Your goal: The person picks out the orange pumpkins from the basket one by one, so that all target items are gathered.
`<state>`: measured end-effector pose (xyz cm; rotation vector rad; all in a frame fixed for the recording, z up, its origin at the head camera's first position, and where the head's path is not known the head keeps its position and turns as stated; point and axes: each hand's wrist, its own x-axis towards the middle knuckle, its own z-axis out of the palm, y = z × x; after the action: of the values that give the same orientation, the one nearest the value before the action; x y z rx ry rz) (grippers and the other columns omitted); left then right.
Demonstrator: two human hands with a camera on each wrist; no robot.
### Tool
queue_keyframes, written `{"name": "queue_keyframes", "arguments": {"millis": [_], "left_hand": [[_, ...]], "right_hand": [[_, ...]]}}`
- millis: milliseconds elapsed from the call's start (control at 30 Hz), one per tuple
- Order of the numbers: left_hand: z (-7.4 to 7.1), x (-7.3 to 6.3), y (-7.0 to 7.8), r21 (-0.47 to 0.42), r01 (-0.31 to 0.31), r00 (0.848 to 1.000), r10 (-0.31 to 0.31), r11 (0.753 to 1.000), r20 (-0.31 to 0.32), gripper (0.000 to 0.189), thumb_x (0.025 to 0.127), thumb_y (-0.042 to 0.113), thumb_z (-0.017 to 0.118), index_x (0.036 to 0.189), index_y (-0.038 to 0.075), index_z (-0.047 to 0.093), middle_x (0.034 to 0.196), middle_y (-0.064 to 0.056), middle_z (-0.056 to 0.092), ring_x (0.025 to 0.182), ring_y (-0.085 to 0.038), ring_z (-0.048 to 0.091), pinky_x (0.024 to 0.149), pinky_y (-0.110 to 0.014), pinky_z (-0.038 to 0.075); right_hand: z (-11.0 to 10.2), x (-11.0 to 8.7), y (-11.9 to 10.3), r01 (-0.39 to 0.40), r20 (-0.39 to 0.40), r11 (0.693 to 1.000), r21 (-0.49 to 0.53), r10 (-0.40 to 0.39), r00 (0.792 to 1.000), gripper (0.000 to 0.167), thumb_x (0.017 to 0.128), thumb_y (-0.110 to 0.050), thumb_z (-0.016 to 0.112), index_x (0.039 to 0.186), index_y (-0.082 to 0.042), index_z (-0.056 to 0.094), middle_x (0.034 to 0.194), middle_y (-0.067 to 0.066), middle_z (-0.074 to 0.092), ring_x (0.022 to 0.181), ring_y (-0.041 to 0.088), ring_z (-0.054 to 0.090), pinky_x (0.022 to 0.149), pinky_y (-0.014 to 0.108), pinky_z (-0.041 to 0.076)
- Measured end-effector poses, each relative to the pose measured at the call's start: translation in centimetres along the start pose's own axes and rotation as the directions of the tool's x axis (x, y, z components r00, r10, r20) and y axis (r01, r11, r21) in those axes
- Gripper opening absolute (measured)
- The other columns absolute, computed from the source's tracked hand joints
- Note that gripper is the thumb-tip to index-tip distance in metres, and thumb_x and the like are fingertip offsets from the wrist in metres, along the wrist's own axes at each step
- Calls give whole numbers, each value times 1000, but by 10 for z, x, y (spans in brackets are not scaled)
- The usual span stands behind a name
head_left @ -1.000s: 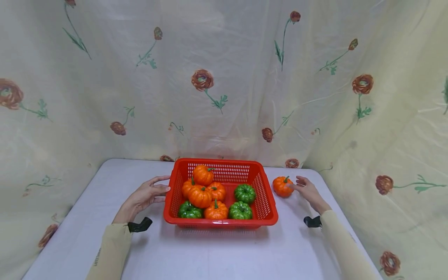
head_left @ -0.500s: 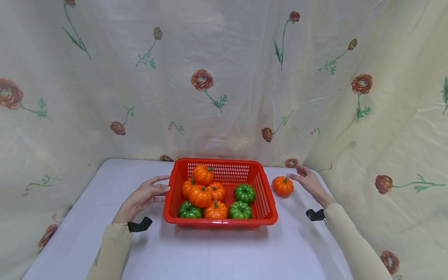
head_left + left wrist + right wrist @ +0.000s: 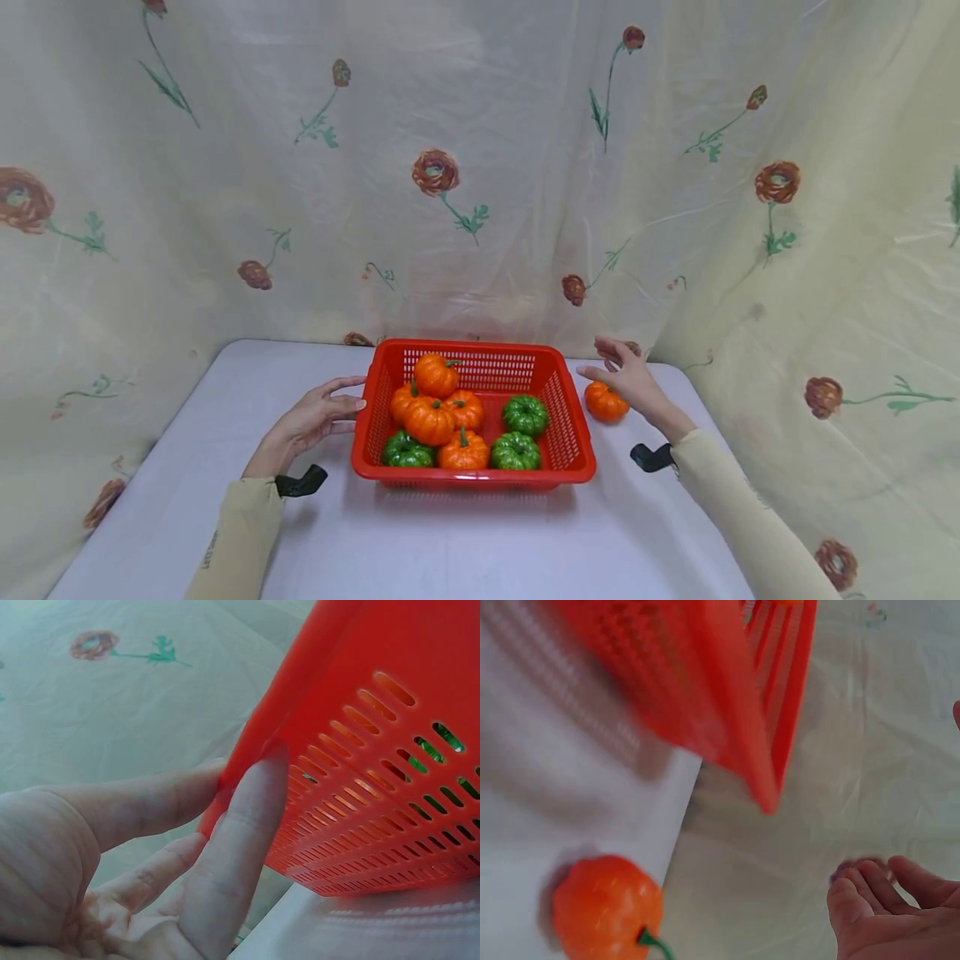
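A red plastic basket (image 3: pixel 480 477) with slotted walls stands on the table. My left hand (image 3: pixel 311 419) is at its left side; in the left wrist view the thumb and fingers (image 3: pixel 232 855) pinch the rim. Inside are several small orange pumpkins (image 3: pixel 429 422), heaped toward the left, and several green pumpkins (image 3: pixel 515 451). One more orange pumpkin (image 3: pixel 604 406) sits on the table right of the basket. My right hand (image 3: pixel 632 383) hovers just above and behind it, fingers extended and holding nothing. In the right wrist view this pumpkin (image 3: pixel 604 907) lies apart from the hand (image 3: pixel 892 911).
The white table (image 3: pixel 450 550) extends around the basket on all sides. A pale curtain (image 3: pixel 495 100) with printed flowers hangs behind the table and along both sides.
My right hand lifted off the orange pumpkin outside the basket, then moved left over it toward the basket's right rim. That pumpkin stays in place. My left hand and the basket have not moved.
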<state>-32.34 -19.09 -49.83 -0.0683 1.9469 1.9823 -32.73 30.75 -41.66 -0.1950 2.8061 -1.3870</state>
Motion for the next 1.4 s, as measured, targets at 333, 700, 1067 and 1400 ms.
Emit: {"name": "queue_keyframes", "arguments": {"millis": [333,700,1067,1400], "left_hand": [[1,1,-1,-5,0,1000,0,1000,-2,70,87,23,71,148,17,36,138,-20,51,103,-23,65,88,-41,57],[-1,2,-2,-5,10,1000,-10,1000,-10,70,87,24,72,148,18,37,140,-18,50,105,-24,64,89,-41,56],[-3,3,-2,-8,3,1000,-3,1000,11,68,88,23,70,147,20,38,138,-18,52,102,-23,66,88,-39,57],[-3,5,-2,-18,3,1000,-3,1000,6,67,88,22,71,146,18,39,137,-17,53,105,-24,64,88,-41,57]], "right_hand": [[35,-1,-40,56,80,998,36,-59,995,87,84,-44,72,150,-8,29,153,17,34,142,37,31,113,51,33],[98,6,-76,120,196,992,41,-125,973,84,79,-49,76,146,-14,39,148,4,44,138,26,41,113,47,36],[138,9,-96,112,359,989,98,-140,923,75,80,-40,77,142,-11,45,145,9,49,135,29,45,112,44,38],[156,12,-98,58,467,996,67,-82,880,80,79,-42,77,143,-7,43,143,7,50,133,27,47,110,43,40]]}}
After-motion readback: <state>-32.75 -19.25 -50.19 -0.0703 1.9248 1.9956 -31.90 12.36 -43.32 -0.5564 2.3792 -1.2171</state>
